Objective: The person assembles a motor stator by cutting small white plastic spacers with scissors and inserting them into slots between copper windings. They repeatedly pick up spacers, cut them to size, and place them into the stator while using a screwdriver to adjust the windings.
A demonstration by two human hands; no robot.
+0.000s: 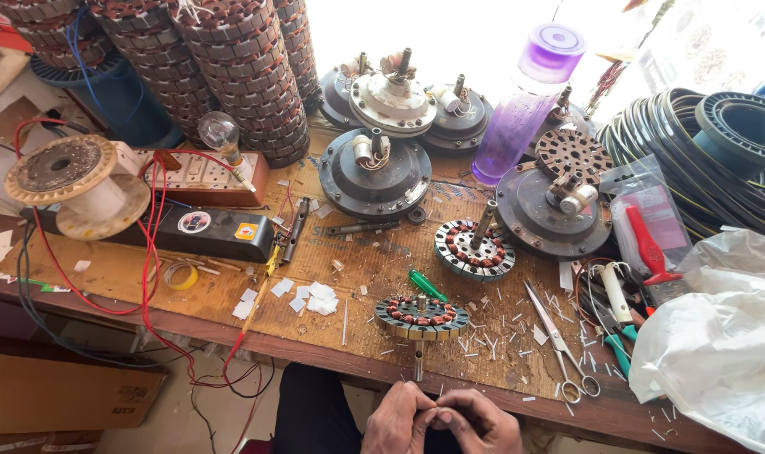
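1. Left hand (399, 419) and right hand (477, 420) meet at the bottom edge of the view, just below the workbench edge (315, 351); fingertips of both are pinched together at 1 spot, but whatever they pinch is too small to tell.
2. Wound stator (422, 317) with copper coils lies flat on the bench directly above the hands, its shaft pointing toward them; it is near but apart from both hands.
3. A 2nd stator (474, 249) with upright shaft stands farther back; a green screwdriver (428, 286) lies between the 2.
4. Scissors (557, 339) lie to the right, amid scattered white insulation slips (312, 298).
5. Motor housing (374, 173) sits at centre rear; purple bottle (529, 101) stands behind right; empty wire spool (78, 185) at left.
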